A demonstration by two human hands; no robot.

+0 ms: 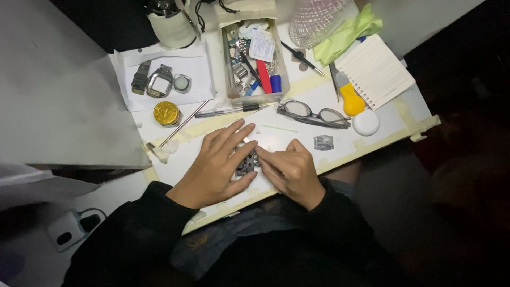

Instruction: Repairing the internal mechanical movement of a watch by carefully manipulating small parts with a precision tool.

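Note:
My left hand (215, 165) lies flat on the white table, fingers spread, its thumb and fingers around a small dark metal watch part (246, 163). My right hand (291, 169) pinches the same part from the right side, fingers closed on it. Both hands meet near the table's front edge. Much of the part is hidden under my fingers. A small grey square piece (323, 142) lies just right of my right hand.
Glasses (313, 114), a pen (228, 111), a gold round tin (166, 113) and a thin metal tool (180, 126) lie beyond my hands. Watch case parts (159, 82) rest on paper. A clear tray of tools (255, 58), a notepad (374, 72) and an orange tool (351, 101) stand behind.

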